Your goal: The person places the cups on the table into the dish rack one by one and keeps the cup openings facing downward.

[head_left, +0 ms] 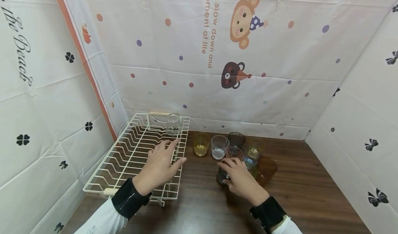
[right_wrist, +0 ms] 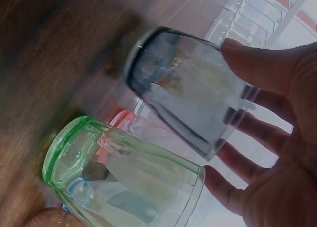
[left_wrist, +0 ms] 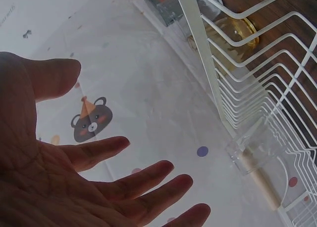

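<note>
My right hand (head_left: 244, 182) pinches a smoky grey drinking glass (right_wrist: 183, 93) near its rim, thumb on one side and fingers on the other. A green-tinted glass (right_wrist: 124, 175) stands beside it in the right wrist view, close to the little finger. Over the right side of a white wire dish rack (head_left: 133, 154), my left hand (head_left: 158, 166) is spread with nothing in it. One clear glass (head_left: 173, 125) is on the rack at its far right corner. The palm faces the camera in the left wrist view.
Several other glasses cluster beyond and right of my right hand: yellow (head_left: 201, 144), clear (head_left: 219, 147), dark (head_left: 237, 139), pink (head_left: 235, 153) and amber (head_left: 266, 170). Printed cloth walls (head_left: 174, 47) enclose the back and both sides of the wooden table (head_left: 298, 185).
</note>
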`<act>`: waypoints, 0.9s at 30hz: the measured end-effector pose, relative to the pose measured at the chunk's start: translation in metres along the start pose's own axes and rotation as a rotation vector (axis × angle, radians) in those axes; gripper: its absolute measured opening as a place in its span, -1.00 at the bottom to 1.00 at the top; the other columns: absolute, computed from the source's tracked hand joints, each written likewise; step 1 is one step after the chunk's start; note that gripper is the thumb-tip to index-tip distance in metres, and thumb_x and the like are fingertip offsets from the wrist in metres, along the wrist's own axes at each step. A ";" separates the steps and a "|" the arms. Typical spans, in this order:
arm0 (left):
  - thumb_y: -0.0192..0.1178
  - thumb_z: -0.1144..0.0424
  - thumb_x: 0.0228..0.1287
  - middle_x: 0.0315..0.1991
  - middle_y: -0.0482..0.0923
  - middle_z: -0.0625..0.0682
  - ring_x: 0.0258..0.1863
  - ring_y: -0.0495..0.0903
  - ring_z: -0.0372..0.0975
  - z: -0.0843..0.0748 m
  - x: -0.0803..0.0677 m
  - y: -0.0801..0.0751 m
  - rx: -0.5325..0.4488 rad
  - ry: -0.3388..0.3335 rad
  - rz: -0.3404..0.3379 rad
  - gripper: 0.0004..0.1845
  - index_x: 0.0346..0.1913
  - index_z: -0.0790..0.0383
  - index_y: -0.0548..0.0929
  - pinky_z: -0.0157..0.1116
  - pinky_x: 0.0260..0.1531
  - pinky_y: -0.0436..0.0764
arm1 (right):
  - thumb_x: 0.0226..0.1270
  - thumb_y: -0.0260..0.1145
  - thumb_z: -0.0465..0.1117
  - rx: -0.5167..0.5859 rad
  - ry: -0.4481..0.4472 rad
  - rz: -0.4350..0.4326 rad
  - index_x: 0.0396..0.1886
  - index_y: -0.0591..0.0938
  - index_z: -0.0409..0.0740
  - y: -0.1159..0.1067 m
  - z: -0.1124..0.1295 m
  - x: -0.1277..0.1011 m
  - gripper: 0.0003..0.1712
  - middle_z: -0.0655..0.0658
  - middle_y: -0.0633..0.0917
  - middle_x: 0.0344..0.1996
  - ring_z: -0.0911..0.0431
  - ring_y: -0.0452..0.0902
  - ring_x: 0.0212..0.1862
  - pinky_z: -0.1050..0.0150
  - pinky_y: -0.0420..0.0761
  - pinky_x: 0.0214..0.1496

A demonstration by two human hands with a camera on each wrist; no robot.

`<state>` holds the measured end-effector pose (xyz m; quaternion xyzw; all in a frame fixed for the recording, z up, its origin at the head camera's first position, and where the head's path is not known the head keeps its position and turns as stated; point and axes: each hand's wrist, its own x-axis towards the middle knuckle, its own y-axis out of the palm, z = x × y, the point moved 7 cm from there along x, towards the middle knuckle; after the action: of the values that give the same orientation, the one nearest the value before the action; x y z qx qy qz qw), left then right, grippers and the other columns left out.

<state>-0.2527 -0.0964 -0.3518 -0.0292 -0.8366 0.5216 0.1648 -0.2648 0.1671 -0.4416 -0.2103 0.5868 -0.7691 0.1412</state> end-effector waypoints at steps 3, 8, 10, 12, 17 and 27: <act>0.31 -0.11 0.49 0.46 0.42 0.40 0.46 0.43 0.25 0.000 -0.001 -0.001 -0.006 0.003 -0.003 -0.21 0.61 0.20 0.36 0.28 0.24 0.45 | 0.41 0.52 -0.20 0.036 0.004 -0.047 0.51 0.54 -0.01 -0.003 0.001 -0.001 -0.30 -0.24 0.54 0.48 -0.29 0.38 0.48 -0.34 0.50 0.42; 0.30 -0.11 0.49 0.46 0.42 0.38 0.48 0.42 0.23 -0.001 -0.003 -0.002 -0.018 0.007 -0.008 -0.20 0.62 0.20 0.35 0.31 0.27 0.43 | 0.42 0.51 -0.17 0.153 0.011 -0.180 0.52 0.52 0.00 -0.013 0.001 -0.004 -0.29 -0.25 0.50 0.50 -0.28 0.34 0.52 -0.28 0.61 0.35; 0.30 -0.11 0.49 0.46 0.42 0.37 0.48 0.42 0.22 -0.001 -0.003 -0.003 -0.017 0.006 -0.008 -0.20 0.62 0.20 0.35 0.31 0.27 0.43 | 0.42 0.51 -0.17 0.199 -0.003 -0.247 0.52 0.52 -0.01 -0.016 0.002 -0.005 -0.29 -0.26 0.51 0.49 -0.26 0.35 0.51 -0.30 0.60 0.34; 0.31 -0.11 0.49 0.46 0.42 0.36 0.48 0.43 0.21 -0.001 -0.004 -0.003 -0.018 0.004 -0.009 -0.20 0.62 0.19 0.35 0.31 0.27 0.43 | 0.41 0.52 -0.17 0.236 -0.024 -0.315 0.52 0.52 -0.03 -0.020 0.003 -0.007 -0.28 -0.27 0.51 0.47 -0.25 0.36 0.50 -0.32 0.58 0.36; 0.31 -0.12 0.49 0.49 0.39 0.38 0.49 0.41 0.27 -0.004 -0.005 -0.005 -0.018 0.004 -0.005 -0.19 0.64 0.16 0.33 0.35 0.29 0.42 | 0.37 0.54 -0.21 0.317 -0.019 -0.452 0.51 0.51 -0.06 -0.022 0.002 -0.009 -0.26 -0.25 0.51 0.45 -0.15 0.37 0.46 -0.19 0.63 0.27; 0.29 -0.12 0.51 0.56 0.31 0.41 0.57 0.32 0.28 -0.016 -0.005 -0.011 -0.007 0.038 -0.005 -0.17 0.65 0.19 0.30 0.40 0.42 0.34 | 0.45 0.41 -0.41 0.852 0.039 -0.593 0.49 0.46 -0.20 -0.015 -0.015 -0.009 -0.35 -0.16 0.48 0.40 0.19 0.58 0.23 0.45 0.71 0.04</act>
<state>-0.2414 -0.0889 -0.3369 -0.0374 -0.8352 0.5177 0.1819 -0.2637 0.1877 -0.4316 -0.2771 0.1395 -0.9504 -0.0209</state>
